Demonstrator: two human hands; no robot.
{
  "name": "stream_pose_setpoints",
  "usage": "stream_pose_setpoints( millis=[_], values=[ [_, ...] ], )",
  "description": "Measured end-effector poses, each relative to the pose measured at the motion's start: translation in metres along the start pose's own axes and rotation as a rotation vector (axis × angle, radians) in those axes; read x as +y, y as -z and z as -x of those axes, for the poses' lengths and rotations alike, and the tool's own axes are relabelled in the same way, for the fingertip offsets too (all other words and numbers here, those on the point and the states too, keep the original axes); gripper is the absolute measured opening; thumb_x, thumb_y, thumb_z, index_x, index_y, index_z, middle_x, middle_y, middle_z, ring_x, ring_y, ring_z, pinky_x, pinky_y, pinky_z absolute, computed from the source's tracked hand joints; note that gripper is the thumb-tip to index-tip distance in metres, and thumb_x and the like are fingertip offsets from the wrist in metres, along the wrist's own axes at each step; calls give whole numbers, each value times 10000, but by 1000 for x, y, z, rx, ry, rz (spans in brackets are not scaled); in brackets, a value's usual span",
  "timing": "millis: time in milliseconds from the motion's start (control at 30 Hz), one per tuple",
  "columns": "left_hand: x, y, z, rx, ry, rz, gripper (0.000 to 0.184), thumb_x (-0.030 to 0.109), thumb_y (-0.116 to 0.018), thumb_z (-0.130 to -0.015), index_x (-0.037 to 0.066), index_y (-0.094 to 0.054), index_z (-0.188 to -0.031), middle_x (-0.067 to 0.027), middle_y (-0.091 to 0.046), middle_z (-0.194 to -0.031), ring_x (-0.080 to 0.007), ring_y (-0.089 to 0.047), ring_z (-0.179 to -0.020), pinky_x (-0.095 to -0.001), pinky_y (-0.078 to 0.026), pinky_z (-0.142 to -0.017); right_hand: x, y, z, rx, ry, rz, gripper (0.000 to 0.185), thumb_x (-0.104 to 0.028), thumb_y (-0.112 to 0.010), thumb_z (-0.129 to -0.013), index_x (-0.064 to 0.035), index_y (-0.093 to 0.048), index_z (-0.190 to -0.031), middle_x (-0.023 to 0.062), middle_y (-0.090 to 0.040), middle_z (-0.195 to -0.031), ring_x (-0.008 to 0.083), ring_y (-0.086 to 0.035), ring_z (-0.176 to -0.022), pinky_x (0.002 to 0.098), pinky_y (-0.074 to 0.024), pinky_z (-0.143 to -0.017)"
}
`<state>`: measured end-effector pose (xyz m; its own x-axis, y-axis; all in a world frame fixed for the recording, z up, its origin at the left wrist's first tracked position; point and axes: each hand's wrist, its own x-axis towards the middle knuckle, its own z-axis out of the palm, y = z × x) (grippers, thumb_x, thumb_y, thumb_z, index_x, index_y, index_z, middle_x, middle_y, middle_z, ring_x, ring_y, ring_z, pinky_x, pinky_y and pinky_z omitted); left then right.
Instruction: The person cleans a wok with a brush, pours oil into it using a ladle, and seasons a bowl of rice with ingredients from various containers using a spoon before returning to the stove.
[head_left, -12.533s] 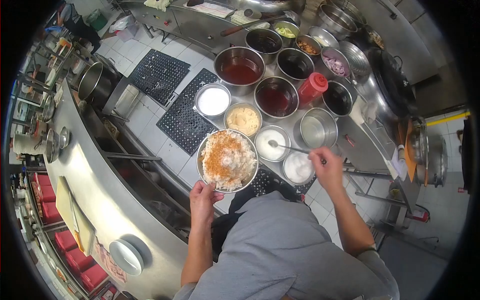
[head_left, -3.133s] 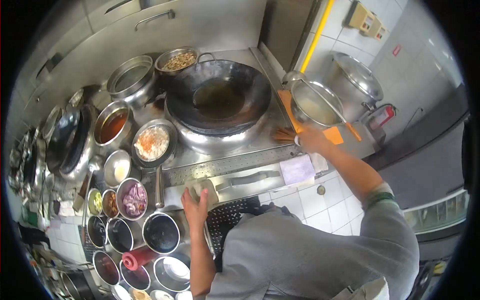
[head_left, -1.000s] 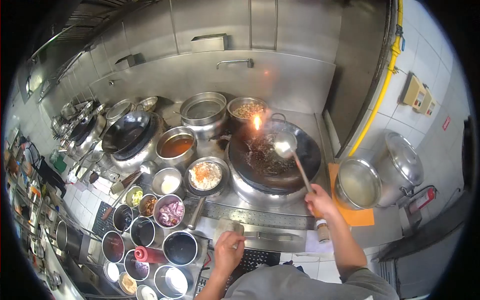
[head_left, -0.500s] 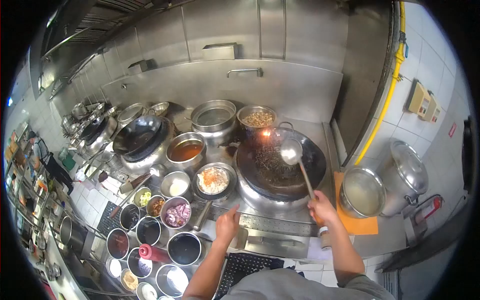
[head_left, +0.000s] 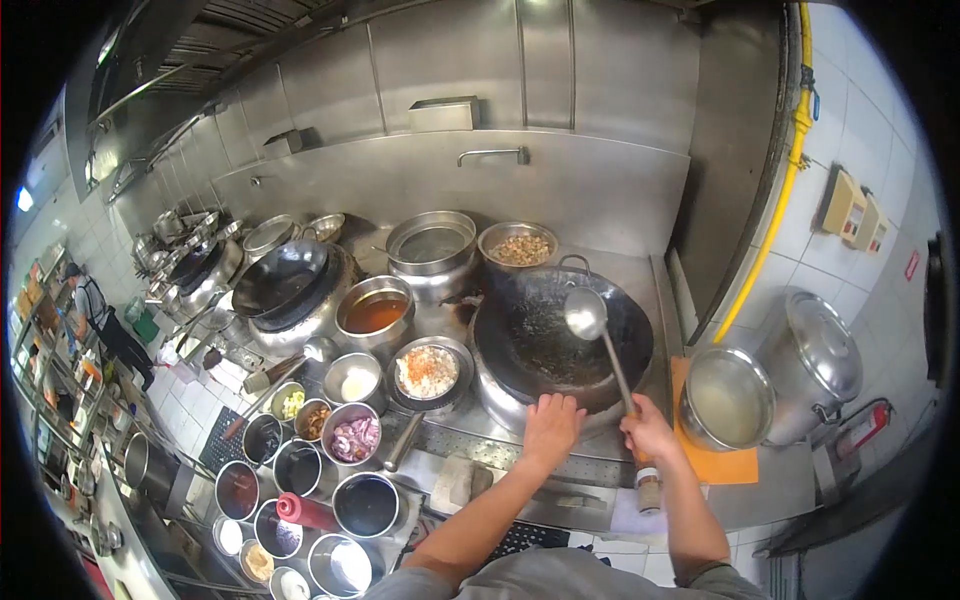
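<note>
My right hand (head_left: pixel 648 430) is closed round the wooden handle of a long ladle (head_left: pixel 586 314), whose bowl hangs over the dark wok (head_left: pixel 545 350). At the wok's near rim is my left hand (head_left: pixel 554 428), fingers forward and thumb side not clear; whether it touches the rim cannot be told. Dark liquid lies in the wok. Left of the wok, a bowl of rice with orange seasoning (head_left: pixel 428 372) rests in a handled pan (head_left: pixel 404 440).
Pots of sauce, chopped red onion (head_left: pixel 355 440) and a red squeeze bottle (head_left: pixel 305 512) stand at the lower left. A pot (head_left: pixel 727 398) sits on an orange board at the right. Another person (head_left: pixel 105 325) stands far left.
My left hand has moved from the counter edge rightward to the wok's near rim. The flame at the wok's back is gone. My right hand still holds the ladle over the wok.
</note>
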<state>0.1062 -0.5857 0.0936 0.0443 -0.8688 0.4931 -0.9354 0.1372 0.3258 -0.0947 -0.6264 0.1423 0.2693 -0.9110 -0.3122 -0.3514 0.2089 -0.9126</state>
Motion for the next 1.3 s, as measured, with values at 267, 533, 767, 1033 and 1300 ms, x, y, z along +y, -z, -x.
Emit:
stream_pose_setpoints(
  millis=[267,533,767,1033,1300],
  values=[
    [6,-4,-4,9,6,-8,217,302,-644,-890,87,-637,-920,-77,-610,-912,-286,-556,-947,-441,-448,-776,-10,20,30,-213,-111,-453,493,-66,-563,-894,-28,-396,-1357,61,-585,-777,135,-529,-521,303,-424,-438],
    [12,-5,-6,-3,9,23,192,271,-665,-877,89,-654,-934,-74,-615,-897,-296,-561,-912,-462,-452,-766,-18,-3,-10,62,55,181,576,-87,-579,-880,3,-361,-1405,86,-603,-802,152,-549,-531,307,-435,-454],
    [19,69,27,76,-82,241,398,222,-714,-858,69,-649,-1220,-168,-586,-1272,-382,-513,-1231,-466,-421,-1000,-14,16,21,-140,-139,-361,576,-78,-619,-863,-46,-404,-1396,75,-594,-792,132,-524,-524,287,-402,-446],
    [-37,225,176,-108,342,561,367,80,-747,-809,28,-658,-1161,-175,-664,-1125,-360,-637,-1064,-401,-507,-911,-35,11,32,204,335,814,683,-119,-603,-822,-69,-379,-1465,271,-650,-1134,438,-633,-1029,485,-504,-911],
    [-84,257,282,37,670,548,306,165,-615,-954,42,-602,-1234,-130,-664,-1153,-240,-641,-1009,-339,-498,-877,-27,-31,33,285,62,277,570,-106,-625,-853,-2,-469,-1392,229,-677,-1144,377,-662,-1046,426,-508,-907]
  ],
)
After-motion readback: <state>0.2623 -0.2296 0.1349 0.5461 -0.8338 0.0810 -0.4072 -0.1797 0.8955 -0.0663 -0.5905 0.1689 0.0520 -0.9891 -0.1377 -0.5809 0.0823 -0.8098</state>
